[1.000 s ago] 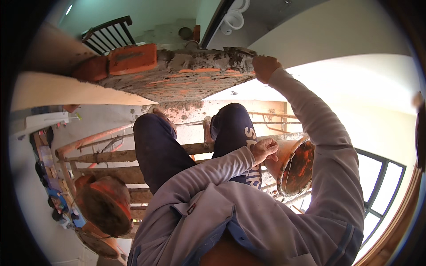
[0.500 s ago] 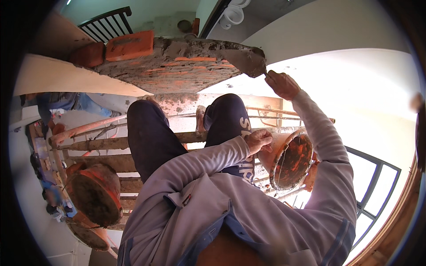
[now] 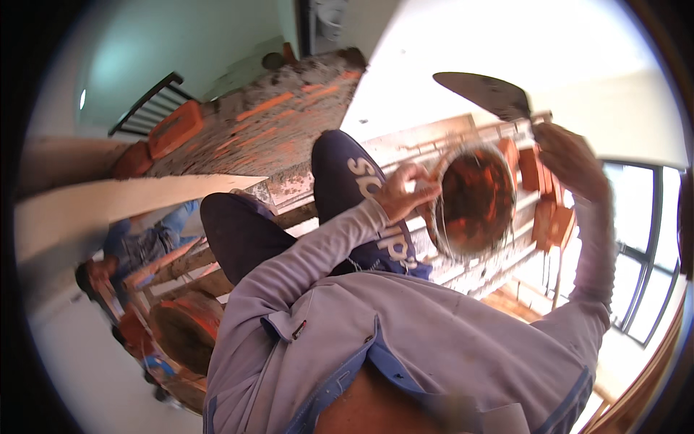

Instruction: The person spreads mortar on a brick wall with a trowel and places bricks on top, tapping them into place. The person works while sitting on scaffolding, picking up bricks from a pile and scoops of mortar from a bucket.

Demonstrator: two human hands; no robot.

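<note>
My right hand (image 3: pixel 567 155) is closed around the handle of a trowel (image 3: pixel 486 92), lifted at the upper right with its pointed blade toward the left. Below and left of the trowel, an orange bucket (image 3: pixel 431 228) turns its open mouth toward me. Its inside is smeared with grey mortar, and orange shows through. My left hand (image 3: pixel 405 192) is at the bucket's left rim, fingers curled against it; the exact contact is blurred. A brick wall (image 3: pixel 271 119) smeared with mortar stands beyond my knees, at the upper left.
Stacked orange bricks (image 3: pixel 553 224) lie right of the bucket. Loose bricks (image 3: pixel 176 130) sit at the wall's left end. Another mortar bucket (image 3: pixel 184 329) is at lower left, with another person (image 3: pixel 148 249) beyond it. Scaffold planks run beneath me; a dark-framed window (image 3: pixel 636 249) is at right.
My right hand has brought the trowel away from the wall's end, over to the right, above the bucket. My view has turned right. My left hand stays by the bucket's rim.
</note>
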